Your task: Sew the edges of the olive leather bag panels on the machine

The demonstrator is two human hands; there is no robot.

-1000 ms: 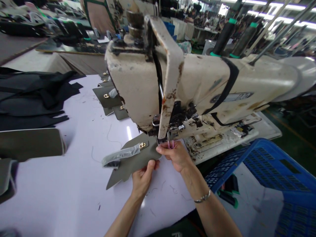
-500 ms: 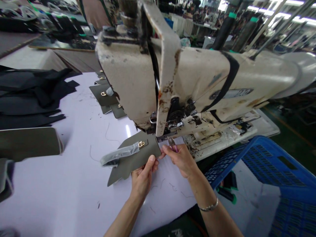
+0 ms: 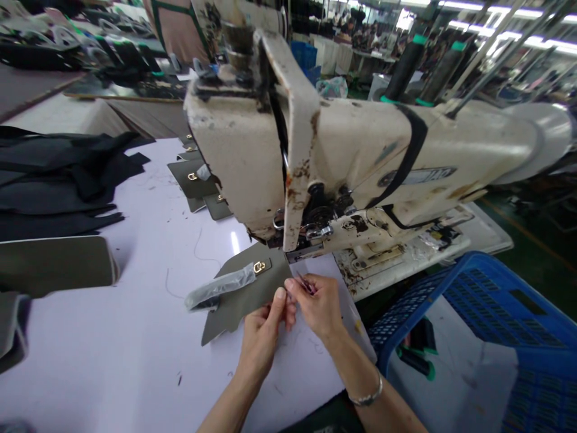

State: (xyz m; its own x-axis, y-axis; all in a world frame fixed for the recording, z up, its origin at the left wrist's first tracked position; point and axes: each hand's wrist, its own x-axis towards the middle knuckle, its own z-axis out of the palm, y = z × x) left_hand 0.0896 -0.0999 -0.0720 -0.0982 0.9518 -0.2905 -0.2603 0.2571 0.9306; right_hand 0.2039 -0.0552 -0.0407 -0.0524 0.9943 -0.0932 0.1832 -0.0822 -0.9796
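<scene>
A grey-green leather piece (image 3: 243,294) with a gold buckle (image 3: 259,267) and a plastic-wrapped strap (image 3: 219,287) lies on the white table under the head of an old cream sewing machine (image 3: 315,156). My left hand (image 3: 264,334) pinches the near right edge of this piece. My right hand (image 3: 318,307) touches the same edge from the right and grips small pink-handled thread snips (image 3: 305,282), mostly hidden in the fingers. A metal bracelet sits on the right wrist.
Black fabric pieces (image 3: 63,180) and more grey-green pieces (image 3: 54,261) lie on the left of the white table (image 3: 112,361). Finished buckle pieces (image 3: 198,180) sit behind the machine. A blue plastic crate (image 3: 487,325) stands at the right. Thread cones (image 3: 403,66) rise behind the machine.
My right hand with the snips has come down from the needle area to the piece's near edge, meeting my left hand. The leather piece has shifted slightly toward me.
</scene>
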